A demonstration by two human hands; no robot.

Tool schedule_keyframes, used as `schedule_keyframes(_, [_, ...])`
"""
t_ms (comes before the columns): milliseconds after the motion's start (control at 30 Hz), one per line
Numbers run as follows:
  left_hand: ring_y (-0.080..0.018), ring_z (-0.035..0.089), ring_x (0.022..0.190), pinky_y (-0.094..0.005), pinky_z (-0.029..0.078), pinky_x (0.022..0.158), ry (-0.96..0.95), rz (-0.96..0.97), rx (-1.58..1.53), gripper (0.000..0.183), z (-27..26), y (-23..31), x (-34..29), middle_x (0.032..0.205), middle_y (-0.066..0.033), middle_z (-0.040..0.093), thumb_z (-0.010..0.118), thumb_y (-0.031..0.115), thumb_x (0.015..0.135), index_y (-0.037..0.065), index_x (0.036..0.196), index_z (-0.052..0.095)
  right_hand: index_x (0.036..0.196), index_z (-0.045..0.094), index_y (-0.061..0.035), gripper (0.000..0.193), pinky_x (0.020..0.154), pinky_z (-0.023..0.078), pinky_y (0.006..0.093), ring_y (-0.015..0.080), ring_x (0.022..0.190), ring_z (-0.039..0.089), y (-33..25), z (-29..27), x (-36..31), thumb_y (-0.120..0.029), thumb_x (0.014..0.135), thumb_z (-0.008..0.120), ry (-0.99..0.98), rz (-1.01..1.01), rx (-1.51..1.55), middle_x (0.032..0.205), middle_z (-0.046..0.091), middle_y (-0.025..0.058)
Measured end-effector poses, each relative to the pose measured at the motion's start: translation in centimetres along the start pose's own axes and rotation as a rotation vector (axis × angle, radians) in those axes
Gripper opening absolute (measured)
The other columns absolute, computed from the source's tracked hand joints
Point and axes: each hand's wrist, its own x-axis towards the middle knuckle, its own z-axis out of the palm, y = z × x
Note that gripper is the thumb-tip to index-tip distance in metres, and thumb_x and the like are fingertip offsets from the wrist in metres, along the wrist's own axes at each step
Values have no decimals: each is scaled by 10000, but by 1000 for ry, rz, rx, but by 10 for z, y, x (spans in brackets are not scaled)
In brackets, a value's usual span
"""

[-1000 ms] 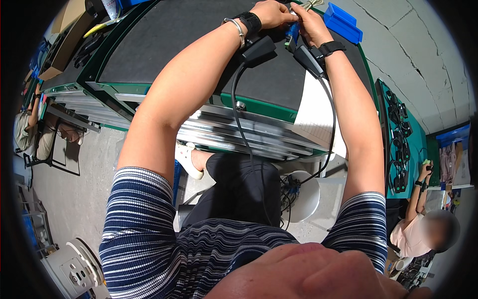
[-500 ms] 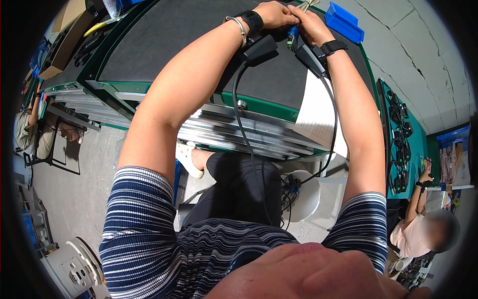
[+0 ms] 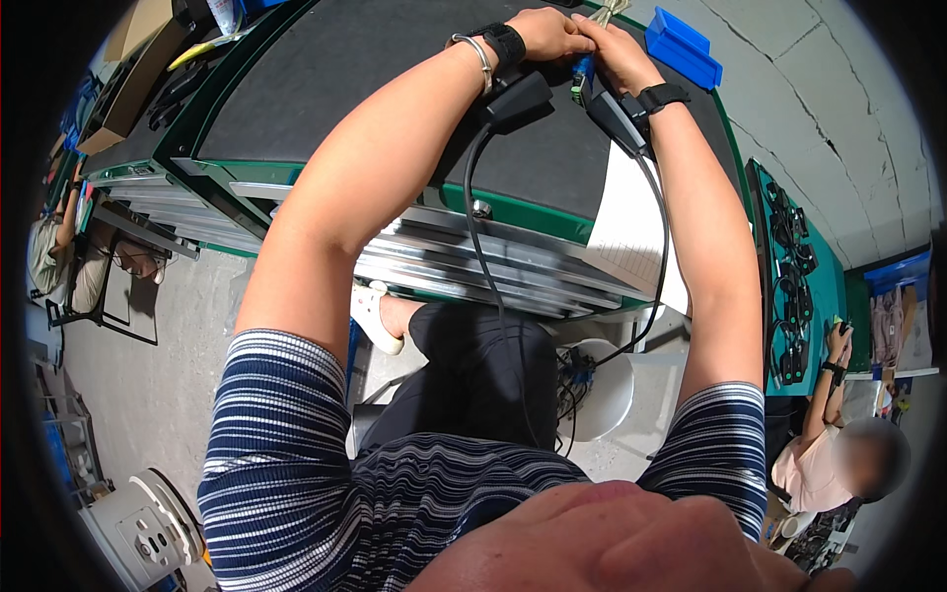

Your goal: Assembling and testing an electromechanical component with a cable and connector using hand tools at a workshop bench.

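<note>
At the far edge of the black-topped workbench [image 3: 365,84] my two hands meet with fingertips together. My left hand [image 3: 552,36] is closed in a pinch against the fingers of my right hand [image 3: 623,54]. A small blue part with a green piece at its end, like a connector [image 3: 582,79], pokes out below my right fingers. Above the fingers a bundle of pale wires [image 3: 612,10] sticks out. Whether the wires join the blue part is hidden by my fingers, as is whatever my left fingertips pinch.
Black cabled modules [image 3: 520,103] hang at both wrists, their cables running down past my lap. White paper [image 3: 631,217] lies under my right forearm. A blue bin [image 3: 683,46] stands far right. A white bucket [image 3: 607,390] is below. Another person [image 3: 814,474] works at right.
My hands stay almost in place, fingertips still together; the left hand and the blue part have shifted only slightly. At right, the other person's hands have moved a little.
</note>
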Motion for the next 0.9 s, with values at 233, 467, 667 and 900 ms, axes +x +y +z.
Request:
schedule_keyframes(233, [-145, 620, 689, -264, 477, 703, 2, 37, 154, 451, -2, 12, -5, 769, -50, 675, 594, 499, 881, 62, 891, 705, 1026, 618, 13, 376, 692, 485, 226, 128, 757, 638, -3, -1, -5, -347, 921, 590, -47, -30, -28, 843, 672, 82])
schedule_keyframes(467, [-156, 615, 698, -278, 473, 705, -2, 31, 179, 452, -2, 13, -6, 769, -55, 673, 604, 516, 864, 78, 888, 713, 1013, 622, 6, 372, 683, 484, 220, 121, 749, 637, 2, 0, 0, -354, 928, 577, -58, -70, 13, 832, 674, 74])
schedule_keyframes(667, [-155, 618, 706, -278, 476, 714, -5, 32, 194, 436, -1, 12, -5, 786, -62, 675, 600, 494, 875, 75, 921, 713, 1037, 619, 5, 392, 697, 489, 222, 120, 759, 639, 12, -5, 8, -368, 921, 586, -109, -53, 34, 846, 674, 75])
schedule_keyframes(900, [-170, 660, 791, -288, 501, 781, -26, -25, 175, 426, 0, 14, -4, 893, -78, 698, 576, 444, 908, 58, 1045, 692, 1107, 598, 8, 442, 757, 482, 228, 115, 841, 623, 13, -5, 8, -386, 908, 602, -54, -52, 31, 958, 661, 72])
